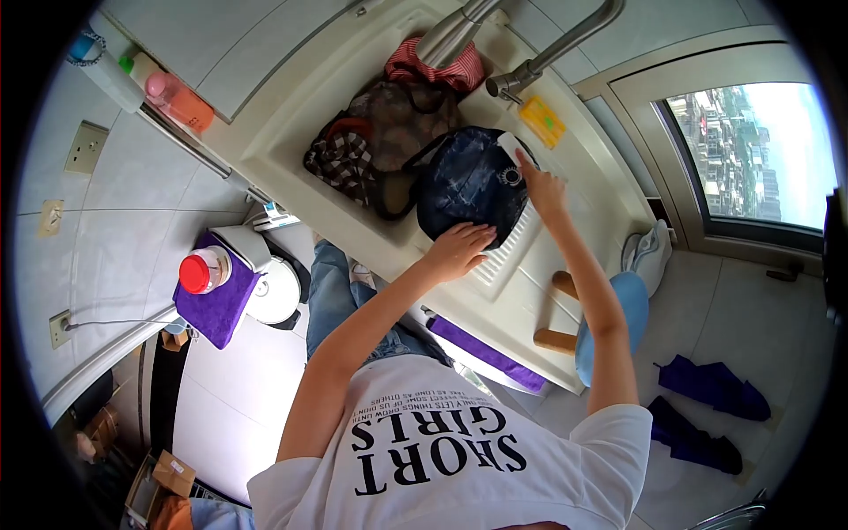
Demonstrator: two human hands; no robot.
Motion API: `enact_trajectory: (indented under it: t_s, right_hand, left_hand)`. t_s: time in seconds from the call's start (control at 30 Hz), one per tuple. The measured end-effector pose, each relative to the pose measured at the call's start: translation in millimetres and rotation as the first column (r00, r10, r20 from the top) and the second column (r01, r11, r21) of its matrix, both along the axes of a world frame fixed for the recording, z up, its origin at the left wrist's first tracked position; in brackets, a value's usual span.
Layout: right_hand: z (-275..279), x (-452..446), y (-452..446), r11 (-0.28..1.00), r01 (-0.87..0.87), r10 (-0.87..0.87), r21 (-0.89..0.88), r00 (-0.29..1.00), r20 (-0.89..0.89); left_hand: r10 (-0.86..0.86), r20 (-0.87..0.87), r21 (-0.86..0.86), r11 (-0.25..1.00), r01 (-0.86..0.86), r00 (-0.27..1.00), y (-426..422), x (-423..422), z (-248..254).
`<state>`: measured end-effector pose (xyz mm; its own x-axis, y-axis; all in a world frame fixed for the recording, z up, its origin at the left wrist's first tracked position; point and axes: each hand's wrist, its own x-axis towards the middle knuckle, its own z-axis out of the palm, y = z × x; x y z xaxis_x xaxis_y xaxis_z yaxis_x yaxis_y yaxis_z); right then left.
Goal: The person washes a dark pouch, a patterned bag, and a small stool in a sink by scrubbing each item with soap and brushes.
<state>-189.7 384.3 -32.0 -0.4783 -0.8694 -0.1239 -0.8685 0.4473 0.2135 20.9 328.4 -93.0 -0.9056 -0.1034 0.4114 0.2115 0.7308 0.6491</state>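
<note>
— Dark blue fabric bag: lying where?
— Slumped across the upper end of a ridged washboard in a pale sink, round badge facing up.
— Heavy or light?
— Probably light if dry, weightier if soaked; cannot tell which. Soft, likely to fold and sag, hardly fragile, perhaps slick when wet.
— Best hold?
— By the dark strap at left, apparently attached, or by a bunched edge, with support underneath.
— Held how?
— Right hand closed around a white block, perhaps soap or a brush, near the badge. Left hand laid on the near edge, fingers extended; pinching or only pressing, cannot tell.
— Farther out?
— To the left, a camouflage-patterned bag and checked cloth; beyond, a yellow packet near the faucet.
</note>
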Motion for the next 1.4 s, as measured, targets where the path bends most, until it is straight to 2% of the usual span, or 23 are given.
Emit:
enact_trajectory:
  t_s: [0.07, 0.13, 0.2, 0.23, 0.3, 0.33, 0.4, 0.47, 0.53, 0.6, 0.63, 0.73, 0.77, 0.8, 0.87, 0.93, 0.97, 1.07, 1.2, 1.23, 1.27, 1.33, 1.4]
  right_hand:
    - [-7.3, -4.5, 6.4, 0.996, 0.053, -0.06, -0.073, 0.993, -0.104]
    - [-17.7, 19.4, 27.8, 0.971, 0.13, -0.118, -0.201, 0.991, 0.07]
    - [-23.2, 38.8, 36.8, 0.918, 0.165, -0.11, -0.361, 0.979, 0.17]
    - [-12.1, 59.1, 34.2, 0.932, 0.243, -0.19, -0.269, 0.959, 0.208]
    - [-9.7, 88.5, 38.7, 0.923, 0.332, -0.265, -0.192, 0.914, 0.308]
    - [-8.4, 101.8, 39.9, 0.912, 0.362, -0.287, -0.191, 0.898, 0.334]
    - [-6.8, 117.6, 44.8, 0.889, 0.386, -0.259, -0.248, 0.869, 0.421]
    - [-30.3, 117.9, 53.5, 0.795, 0.378, -0.128, -0.474, 0.869, 0.478]
    - [-25.7, 127.3, 53.6, 0.639, 0.376, 0.005, -0.671, 0.87, 0.492]
    - [16.6, 149.2, 43.1, 0.475, 0.874, -0.211, -0.105, 0.228, 0.951]
    - [21.9, 155.9, 43.1, 0.45, 0.891, -0.185, -0.063, 0.161, 0.969]
    - [31.8, 173.6, 40.7, 0.294, 0.883, -0.07, -0.365, 0.401, 0.913]
    - [40.9, 175.8, 38.7, 0.266, 0.885, -0.068, -0.382, 0.412, 0.909]
    - [58.7, 179.8, 35.0, 0.243, 0.805, -0.075, -0.542, 0.572, 0.817]
    - [92.8, 184.7, 27.4, 0.191, 0.699, -0.1, -0.689, 0.712, 0.695]
    - [118.6, 174.4, 18.4, 0.428, 0.591, -0.273, -0.684, 0.806, 0.525]
    - [116.2, 161.3, 15.8, 0.403, 0.565, -0.327, -0.72, 0.824, 0.463]
    - [113.7, 130.2, 8.9, 0.212, 0.685, -0.249, -0.697, 0.728, 0.639]
    - [115.6, 171.6, -12.2, 0.349, 0.633, -0.169, -0.691, 0.768, 0.618]
    - [118.1, 167.8, -15.8, 0.306, 0.64, -0.124, -0.705, 0.76, 0.638]
    - [120.2, 163.0, -19.2, 0.262, 0.65, -0.076, -0.713, 0.751, 0.656]
    - [129.9, 139.4, -28.1, 0.135, 0.705, -0.108, -0.696, 0.708, 0.697]
    - [135.9, 145.0, -31.0, 0.131, 0.81, -0.12, -0.572, 0.586, 0.802]
  left_hand:
    - [-0.007, 0.022, 0.031, 0.999, 0.006, 1.0, -8.3, 7.1, 1.2]
    - [0.359, -0.026, 0.209, 0.915, -0.346, 0.933, -18.8, 18.2, 9.2]
    - [0.716, 0.088, 0.065, 0.69, -0.721, 0.693, -33.0, 28.8, 18.0]
    - [0.701, 0.09, 0.06, 0.705, -0.706, 0.708, -43.5, 28.7, 6.5]
    - [0.069, 0.822, 0.431, 0.573, -0.697, 0.565, -65.5, 19.1, -21.4]
    - [0.066, 0.819, 0.429, 0.588, -0.685, 0.57, -67.0, 16.6, -17.9]
    - [-0.052, 0.53, 0.825, -0.199, -0.529, 0.846, -71.9, 9.2, -10.3]
    - [-0.11, 0.471, 0.84, -0.246, -0.483, 0.875, -83.1, 0.6, -5.8]
    - [-0.027, 0.366, 0.885, -0.298, -0.357, 0.93, -84.5, -8.9, 53.4]
    - [-0.03, 0.297, 0.916, -0.275, -0.293, 0.954, -86.7, -22.6, 75.7]
    - [-0.007, 0.26, 0.951, -0.17, -0.258, 0.965, -88.0, -30.0, 86.1]
    - [-0.002, 0.137, 0.989, 0.054, -0.137, 0.991, -90.8, -48.1, 119.7]
    - [0.027, 0.042, 0.938, 0.342, -0.049, 0.999, -92.6, -55.1, 122.6]
    - [0.028, -0.062, 0.799, 0.6, 0.033, 0.998, -93.8, -61.2, 125.2]
    - [-0.093, -0.038, 0.734, 0.673, 0.091, 0.995, -89.5, -68.3, 142.5]
    - [-0.168, -0.112, 0.627, 0.752, 0.201, 0.979, -82.4, -75.3, 151.9]
    - [-0.181, -0.157, 0.537, 0.809, 0.238, 0.971, -80.6, -74.6, 159.7]
    - [-0.258, -0.101, 0.605, 0.751, 0.265, 0.961, -80.7, -82.4, 159.2]
    - [-0.128, -0.167, 0.738, 0.641, 0.21, 0.978, -98.3, -89.6, 154.2]
    - [-0.161, -0.109, 0.67, 0.717, 0.192, 0.981, -103.1, -81.7, 156.9]
    - [-0.277, -0.087, 0.811, 0.539, 0.229, 0.957, -105.0, -80.1, 147.7]
    - [-0.37, -0.023, 0.878, 0.438, 0.196, 0.929, -97.2, -64.9, 162.4]
    - [-0.348, -0.04, 0.788, 0.565, 0.244, 0.937, -97.4, -66.8, 154.8]
